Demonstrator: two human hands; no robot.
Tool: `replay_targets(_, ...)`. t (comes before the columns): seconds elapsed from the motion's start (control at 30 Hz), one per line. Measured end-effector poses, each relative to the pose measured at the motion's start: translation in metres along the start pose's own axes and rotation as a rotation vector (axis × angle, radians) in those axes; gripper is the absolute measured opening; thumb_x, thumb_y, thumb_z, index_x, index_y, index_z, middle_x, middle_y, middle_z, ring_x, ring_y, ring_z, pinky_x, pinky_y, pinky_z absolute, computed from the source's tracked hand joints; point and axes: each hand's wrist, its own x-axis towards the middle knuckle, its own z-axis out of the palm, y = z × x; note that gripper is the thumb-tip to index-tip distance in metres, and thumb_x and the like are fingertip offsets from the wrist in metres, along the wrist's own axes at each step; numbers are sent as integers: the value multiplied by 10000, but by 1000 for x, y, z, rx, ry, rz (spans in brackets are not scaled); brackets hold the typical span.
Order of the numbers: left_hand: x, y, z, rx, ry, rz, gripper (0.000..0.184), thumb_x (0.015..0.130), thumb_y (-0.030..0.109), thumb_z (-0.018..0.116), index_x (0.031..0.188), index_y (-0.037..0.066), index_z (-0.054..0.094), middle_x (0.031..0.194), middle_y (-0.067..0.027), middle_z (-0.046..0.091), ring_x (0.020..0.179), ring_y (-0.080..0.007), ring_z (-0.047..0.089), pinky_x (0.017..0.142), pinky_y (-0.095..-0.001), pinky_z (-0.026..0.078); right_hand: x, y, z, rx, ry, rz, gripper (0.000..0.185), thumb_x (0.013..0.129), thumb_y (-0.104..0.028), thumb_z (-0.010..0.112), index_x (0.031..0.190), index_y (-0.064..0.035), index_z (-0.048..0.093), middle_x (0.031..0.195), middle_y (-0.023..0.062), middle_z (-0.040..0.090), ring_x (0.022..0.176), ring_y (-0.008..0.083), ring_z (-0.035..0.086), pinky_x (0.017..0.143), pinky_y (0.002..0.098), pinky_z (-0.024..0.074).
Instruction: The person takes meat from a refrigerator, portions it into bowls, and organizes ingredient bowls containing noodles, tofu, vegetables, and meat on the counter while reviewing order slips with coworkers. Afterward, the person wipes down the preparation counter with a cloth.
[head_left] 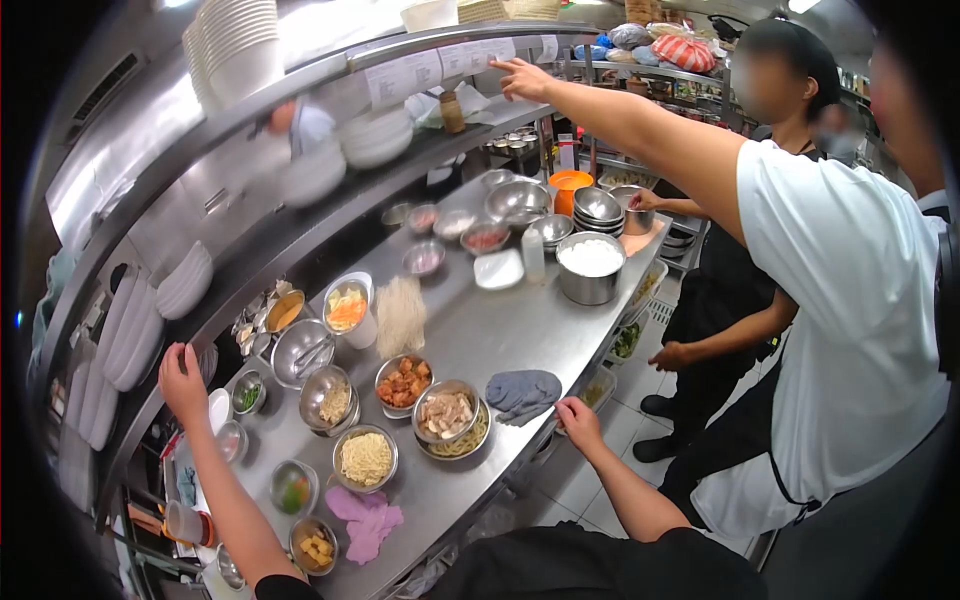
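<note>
My left hand (182,386) is raised at the edge of the steel shelf, fingers loosely bent and apart, with nothing visible in it. Below it are a small bowl of chopped greens (248,393) and a steel bowl with a utensil (301,353). My right hand (580,422) is closed beside the counter's front edge; whatever its fingers may hold is hidden. Closest to it lies a folded grey cloth (523,395). Left of the cloth, a bowl of sliced meat (446,411) rests on a bowl of noodles (466,441). Another noodle bowl (365,458) stands nearer me.
A co-worker in a white shirt (850,300) reaches across toward papers (405,78) on the shelf rail. Another person in black (725,270) stands behind. A pot of white contents (590,262) sits farther along the counter. Stacked white dishes (125,330) line the shelf at left.
</note>
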Motion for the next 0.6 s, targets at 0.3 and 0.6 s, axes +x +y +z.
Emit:
replay_targets(0.3, 12, -3, 1, 5, -46, -59, 327, 953, 329, 543, 921, 20, 645, 937, -132, 670, 916, -330, 608, 811, -424, 453, 88, -109, 34, 110, -61, -242, 233, 955, -223, 548, 990, -8, 632, 767, 53, 646, 634, 110, 587, 597, 267, 477)
replay_targets(0.6, 15, -28, 4, -146, -64, -151, 400, 973, 369, 510, 935, -7, 643, 898, -161, 669, 844, -340, 617, 768, -400, 464, 185, -252, 46, 146, -32, -552, 229, 956, -218, 545, 1034, -17, 623, 762, 54, 651, 616, 95, 594, 572, 256, 478)
